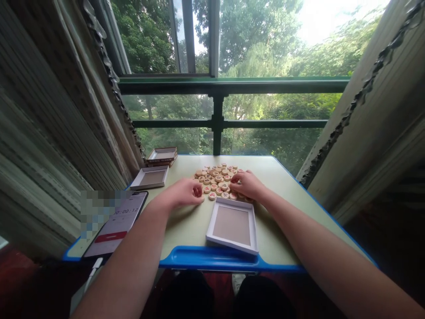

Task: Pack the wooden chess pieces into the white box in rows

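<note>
Left hand (186, 192), right hand (248, 183) at opposite edges of discs (218, 179) (each grip unclear), tabletop (278, 181) room outward

Daylight enters through the window (214, 40), the sky (323, 20) burnt white at upper right. The surface (189, 226) is softly lit, shadows faint; the curtains (36, 110) are dim. Wide-angle stretch distorts the edges, markings on the discs (218, 179) look soft, and pixelation hides part of the phone (119, 223).
</note>
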The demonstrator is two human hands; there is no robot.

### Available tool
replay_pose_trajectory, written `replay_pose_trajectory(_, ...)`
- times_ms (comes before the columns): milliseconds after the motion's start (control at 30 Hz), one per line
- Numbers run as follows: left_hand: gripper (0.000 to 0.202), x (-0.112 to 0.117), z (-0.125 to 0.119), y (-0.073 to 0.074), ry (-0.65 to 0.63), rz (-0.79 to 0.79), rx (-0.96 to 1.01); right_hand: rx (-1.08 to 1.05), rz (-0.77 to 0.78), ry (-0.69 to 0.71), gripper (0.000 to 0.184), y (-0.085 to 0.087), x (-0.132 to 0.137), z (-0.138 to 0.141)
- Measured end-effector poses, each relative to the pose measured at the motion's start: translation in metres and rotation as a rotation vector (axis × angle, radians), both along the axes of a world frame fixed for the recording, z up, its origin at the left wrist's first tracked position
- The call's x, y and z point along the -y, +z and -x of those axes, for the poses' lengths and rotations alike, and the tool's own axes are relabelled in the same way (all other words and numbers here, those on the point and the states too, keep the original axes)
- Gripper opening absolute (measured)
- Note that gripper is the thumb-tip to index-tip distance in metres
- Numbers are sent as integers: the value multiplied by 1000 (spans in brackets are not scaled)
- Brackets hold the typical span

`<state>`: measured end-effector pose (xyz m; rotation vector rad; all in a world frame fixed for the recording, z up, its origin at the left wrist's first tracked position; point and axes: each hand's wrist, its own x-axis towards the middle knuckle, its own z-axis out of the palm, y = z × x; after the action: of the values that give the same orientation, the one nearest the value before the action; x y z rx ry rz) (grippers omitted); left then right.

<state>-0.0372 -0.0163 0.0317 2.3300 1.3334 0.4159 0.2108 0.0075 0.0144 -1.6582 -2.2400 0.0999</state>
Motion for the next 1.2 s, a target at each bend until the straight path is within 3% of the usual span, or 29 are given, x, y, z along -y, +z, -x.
replay_pose_trajectory(267,24,3,-5,3,16,12,37,-204,-84,6,10,1,5,3)
replay_pose_trajectory(500,25,-1,-8,-2,42,36,46,-241,-36,19,23,2,5,2)
replay_pose_trajectory(733,24,-2,-5,-3,70,49,81,-94,-152,-27,29,3,1,-8)
replay_pose_trajectory(900,27,-4,-2,-4,87,52,106,25,-104,2,26,-1,-6,-13)
replay_pose_trajectory(1033,31,-5,-2,-5,82,58,85,-4,-116,-78,23,-1,-6,-15)
replay_pose_trajectory(1200,35,-9,-8,-10,93,-173,60,-12,-76,-85,28,0,-5,-13)
